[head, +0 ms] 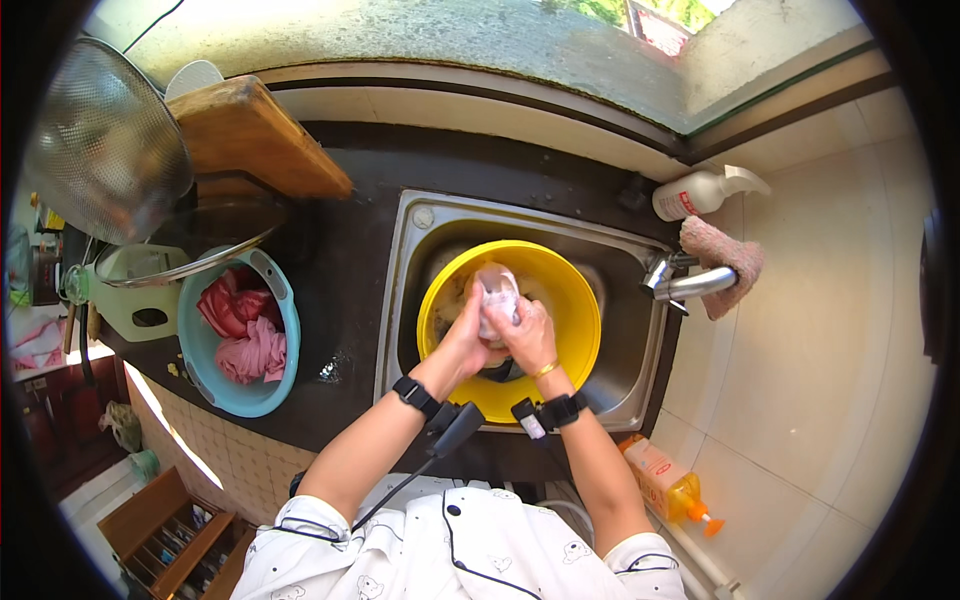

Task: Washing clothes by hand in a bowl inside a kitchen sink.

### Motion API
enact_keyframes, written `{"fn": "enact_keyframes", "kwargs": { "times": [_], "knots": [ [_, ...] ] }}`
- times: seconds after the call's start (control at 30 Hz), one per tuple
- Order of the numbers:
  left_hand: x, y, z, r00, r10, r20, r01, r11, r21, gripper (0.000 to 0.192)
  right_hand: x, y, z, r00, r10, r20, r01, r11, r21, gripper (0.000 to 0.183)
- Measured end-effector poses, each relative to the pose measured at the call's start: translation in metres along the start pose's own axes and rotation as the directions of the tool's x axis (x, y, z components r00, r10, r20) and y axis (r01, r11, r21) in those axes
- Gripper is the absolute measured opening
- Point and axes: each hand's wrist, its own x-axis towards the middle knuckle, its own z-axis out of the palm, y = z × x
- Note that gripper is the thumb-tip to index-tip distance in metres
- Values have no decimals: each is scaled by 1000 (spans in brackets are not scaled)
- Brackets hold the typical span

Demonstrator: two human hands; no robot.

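A wet, whitish wad of cloth (498,291) is held up between both hands above a yellow plastic basin (581,330). My left hand (466,334) grips it from the left side, and my right hand (527,331) from the right, thumb across its front. The basin stands in a stainless steel sink (619,375). Below the hands, dark fabric shows at the basin's bottom, partly hidden. Some suds lie around it. Black straps with small devices circle both wrists.
Left of the sink stands a light-blue basin (196,367) with red and pink cloths. A wooden cutting board (247,142), metal strainer (112,142) and glass lid (187,274) crowd the back left. The faucet (694,285), draped with a pink cloth (731,259), and a white pump bottle (690,196) stand right.
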Motion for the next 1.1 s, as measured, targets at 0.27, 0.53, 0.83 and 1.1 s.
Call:
{"fn": "enact_keyframes", "kwargs": {
  "times": [0.27,0.53,0.83,1.1],
  "knots": [
    [20,-20,-5,971,237,24,-233,966,-110,26,-37,-21,14,903,-341,-260,341,939,-48,15],
    [9,-24,17,960,271,-69,-265,960,87,26,9,47,5,958,268,-98,-239,941,239,33],
    [7,-25,-23,927,307,-216,-150,830,537,29,-8,55,-10,971,77,-228,-64,996,62,23],
    [-5,-24,-17,894,415,-167,-202,708,676,25,-19,38,-14,880,-5,-475,30,999,45,21]
  ]
}}
